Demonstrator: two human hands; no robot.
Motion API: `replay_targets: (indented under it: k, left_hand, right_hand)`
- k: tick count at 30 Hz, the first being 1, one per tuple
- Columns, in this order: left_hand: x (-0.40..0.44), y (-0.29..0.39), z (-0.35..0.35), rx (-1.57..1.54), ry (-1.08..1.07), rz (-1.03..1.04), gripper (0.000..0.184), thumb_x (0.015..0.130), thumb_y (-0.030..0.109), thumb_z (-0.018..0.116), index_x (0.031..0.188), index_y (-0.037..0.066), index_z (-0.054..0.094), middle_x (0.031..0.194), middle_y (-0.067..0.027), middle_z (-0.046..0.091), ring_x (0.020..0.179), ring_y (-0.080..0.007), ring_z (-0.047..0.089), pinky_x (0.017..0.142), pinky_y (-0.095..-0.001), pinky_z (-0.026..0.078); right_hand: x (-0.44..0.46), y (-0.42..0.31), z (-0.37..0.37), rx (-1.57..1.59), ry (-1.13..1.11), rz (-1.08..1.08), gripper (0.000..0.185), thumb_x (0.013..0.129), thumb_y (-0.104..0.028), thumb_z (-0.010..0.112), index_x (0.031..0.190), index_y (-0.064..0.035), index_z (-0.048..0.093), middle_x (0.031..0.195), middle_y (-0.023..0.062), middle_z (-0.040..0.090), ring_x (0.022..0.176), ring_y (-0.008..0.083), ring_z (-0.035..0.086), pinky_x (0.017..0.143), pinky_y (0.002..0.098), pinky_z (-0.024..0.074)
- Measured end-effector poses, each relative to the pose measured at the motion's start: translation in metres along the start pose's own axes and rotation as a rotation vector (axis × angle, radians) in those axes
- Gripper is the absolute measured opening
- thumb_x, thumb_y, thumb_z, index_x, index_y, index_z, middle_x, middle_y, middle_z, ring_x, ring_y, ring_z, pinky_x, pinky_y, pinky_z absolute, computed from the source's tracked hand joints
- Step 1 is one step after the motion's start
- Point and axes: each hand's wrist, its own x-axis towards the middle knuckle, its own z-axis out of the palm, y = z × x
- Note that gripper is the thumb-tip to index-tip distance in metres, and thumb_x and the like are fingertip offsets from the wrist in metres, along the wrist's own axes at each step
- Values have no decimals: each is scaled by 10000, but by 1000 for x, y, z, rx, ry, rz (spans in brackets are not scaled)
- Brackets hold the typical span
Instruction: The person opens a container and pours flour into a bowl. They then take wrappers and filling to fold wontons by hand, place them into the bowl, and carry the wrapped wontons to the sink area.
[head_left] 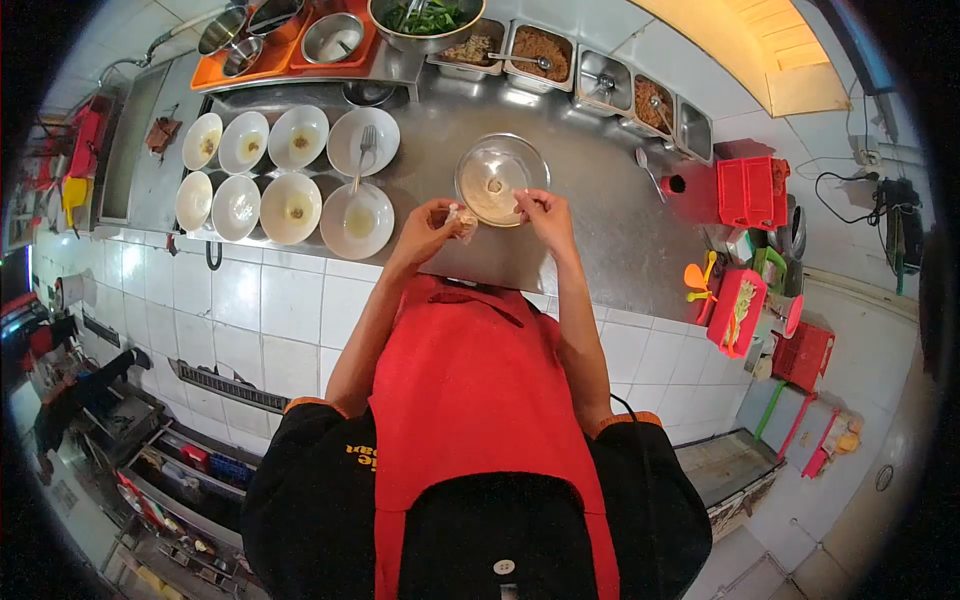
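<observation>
My left hand (428, 232) is closed on a small crumpled clear plastic bag (464, 223) with something pale inside, just off the lower left of a round shiny bowl (500, 160). A little brownish lump (494, 186) lies at the bottom of that bowl. At the bowl's lower right rim is my right hand (547, 218), thumb and fingers pinched together. What they hold, if anything, is too small to tell. To the left, several white bowls (291, 208) stand in two rows, some with a dab of brownish seasoning or liquid inside. A fork (366, 148) rests across two of them.
Steel trays of toppings (540, 55) with spoons line the counter's back. A large bowl of green leaves (425, 38) sits on a raised shelf beside metal pots (332, 38). Red baskets (748, 192) and a pink container (736, 312) stand at the right.
</observation>
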Motion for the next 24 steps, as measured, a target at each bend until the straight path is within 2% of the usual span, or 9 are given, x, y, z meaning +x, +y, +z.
replay_targets:
  k: [4, 6, 7, 9, 13, 15, 16, 22, 24]
  left_hand:
    - [6, -5, -7, -10, 35, 4, 325, 942, 96, 604, 1235, -31, 541, 1097, -140, 662, 980, -193, 652, 850, -316, 545]
    - [5, -2, -5, -57, 50, -8, 347, 946, 98, 601, 1253, -40, 514, 1107, -151, 660, 982, -198, 655, 856, -322, 547]
    - [4, 2, -3, -105, 70, -19, 370, 949, 99, 598, 1271, -49, 488, 1118, -162, 657, 984, -204, 659, 861, -327, 548]
    - [2, 6, -1, -142, 67, -20, 387, 953, 110, 599, 1278, -56, 470, 1123, -169, 658, 989, -208, 660, 866, -329, 550]
    - [4, 2, -3, -228, 114, 4, 381, 955, 133, 607, 1236, -89, 477, 1081, -168, 673, 940, -191, 675, 846, -304, 560]
    - [4, 1, -5, -226, 149, -6, 369, 958, 129, 602, 1231, -88, 481, 1079, -166, 675, 939, -187, 675, 837, -299, 562]
    - [3, 2, -5, -222, 173, -18, 358, 960, 126, 598, 1225, -88, 485, 1078, -164, 676, 938, -184, 675, 828, -294, 564]
    - [9, -3, -5, -201, 211, 12, 324, 961, 128, 599, 1192, -81, 514, 1042, -150, 689, 907, -175, 678, 799, -287, 570]
    - [11, -6, -2, -206, 197, 27, 312, 963, 131, 597, 1180, -81, 524, 1031, -146, 690, 896, -171, 677, 793, -284, 569]
  right_hand:
    - [23, 9, 6, -243, 17, -24, 297, 847, -271, 735, 862, 25, 719, 701, 83, 681, 608, 117, 592, 571, 293, 479]
    - [34, 13, 18, -408, -20, -147, 358, 821, -310, 750, 818, 46, 707, 715, 140, 696, 630, 185, 638, 603, 360, 499]
    - [37, 12, 23, -407, -18, -148, 358, 821, -310, 750, 818, 46, 707, 715, 140, 696, 630, 185, 638, 603, 360, 499]
    - [40, 8, 33, -666, -59, -174, 337, 825, -301, 746, 923, 22, 733, 834, 154, 722, 755, 245, 690, 693, 351, 522]
    - [40, 1, 45, -619, -84, -152, 342, 828, -301, 738, 984, 3, 733, 900, 186, 719, 844, 290, 701, 756, 362, 521]
    - [40, -3, 42, -584, -96, -242, 309, 836, -280, 727, 1005, -22, 735, 839, 206, 710, 713, 256, 693, 666, 378, 521]
    - [39, -4, 42, -582, -102, -242, 309, 836, -280, 727, 1005, -22, 735, 839, 206, 710, 713, 256, 693, 666, 378, 521]
    - [14, -22, 48, -334, -26, -395, 297, 830, -262, 739, 1017, -31, 731, 875, 162, 706, 740, 236, 660, 680, 336, 510]
    - [-3, -37, 55, -295, -98, -563, 269, 800, -198, 767, 1009, -33, 728, 871, 132, 665, 753, 222, 636, 661, 311, 497]
